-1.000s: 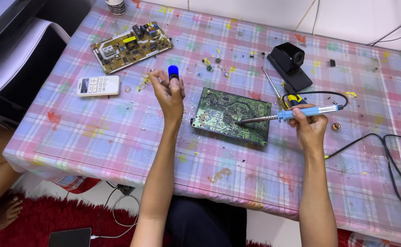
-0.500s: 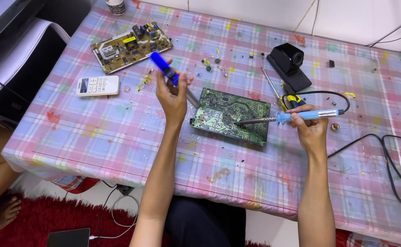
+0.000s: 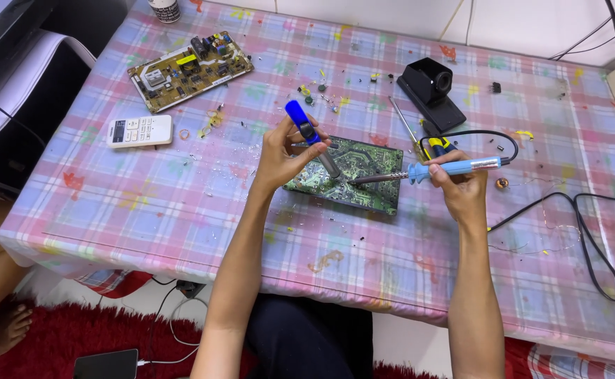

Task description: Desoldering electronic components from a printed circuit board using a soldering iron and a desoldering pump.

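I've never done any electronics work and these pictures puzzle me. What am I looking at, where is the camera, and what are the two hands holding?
The view comes from a camera worn on a person's head, looking down at their own two bare hands over a table with a checked plastic cloth. The right hand holds a light-blue soldering iron, its metal tip on a green circuit board. The left hand holds a blue-topped suction tool, its nozzle down beside the iron's tip. Farther off lie a second, brown circuit board, a white remote control, a black iron stand, cables and small loose parts.
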